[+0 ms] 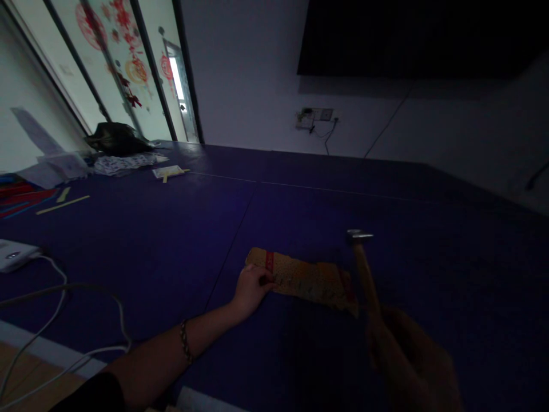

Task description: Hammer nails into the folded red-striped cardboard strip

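A long, flat yellow-brown piece (312,278) with a rough, pitted surface and red bands near both ends lies on the dark blue surface in front of me. I cannot make out its material. At its left end, my left hand (251,289) is closed on the near edge, thumb and fingers bent together. To the right, my right hand (414,360) grips the wooden handle of a hammer (365,269). The hammer stands upright, its small metal head raised at the top, apart from the brown piece. My right fingers are dark and partly blurred.
White cables (60,286) run along the left from a white device (17,254). Farther back are red and blue strips (26,197), a black bag (116,139) and a small white packet (168,171). Wall sockets (317,114) sit below a dark screen (420,40).
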Demonstrator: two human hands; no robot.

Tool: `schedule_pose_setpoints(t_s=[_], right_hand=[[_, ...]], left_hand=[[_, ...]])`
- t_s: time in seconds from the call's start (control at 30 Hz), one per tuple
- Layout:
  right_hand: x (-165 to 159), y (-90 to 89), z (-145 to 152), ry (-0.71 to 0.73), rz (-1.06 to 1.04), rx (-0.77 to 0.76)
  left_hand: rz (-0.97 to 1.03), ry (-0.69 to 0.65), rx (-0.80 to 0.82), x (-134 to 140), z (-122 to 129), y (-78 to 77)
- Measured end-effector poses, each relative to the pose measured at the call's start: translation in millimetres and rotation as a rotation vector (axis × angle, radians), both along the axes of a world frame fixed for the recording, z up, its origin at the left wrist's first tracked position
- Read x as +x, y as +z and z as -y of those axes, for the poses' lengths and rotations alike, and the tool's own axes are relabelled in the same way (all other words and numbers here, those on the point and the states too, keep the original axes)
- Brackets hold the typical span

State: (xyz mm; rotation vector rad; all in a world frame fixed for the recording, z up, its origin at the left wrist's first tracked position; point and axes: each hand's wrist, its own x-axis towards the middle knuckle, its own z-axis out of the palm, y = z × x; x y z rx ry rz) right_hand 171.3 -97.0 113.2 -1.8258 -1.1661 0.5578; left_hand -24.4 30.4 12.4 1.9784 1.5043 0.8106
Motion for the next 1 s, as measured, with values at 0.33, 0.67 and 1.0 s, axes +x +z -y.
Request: schedule_pose_setpoints(t_s=[0.33,0.67,1.0], right_hand=[[154.8,-39.7,-68.0,-0.110,-0.016,-0.137],[194.3,-68.6,-65.5,-0.029,0.663,-0.502],[202.5,-74.7,-64.0,0.048,0.753,-0.606]], left_hand=[[0.035,-0.029,0.002,-4.0,1.9,4.5],[-0.044,-0.051,0.020,-9.3,4.6,10.3],[-0.038,-0.078,0.024,-11.4,4.1,9.2]])
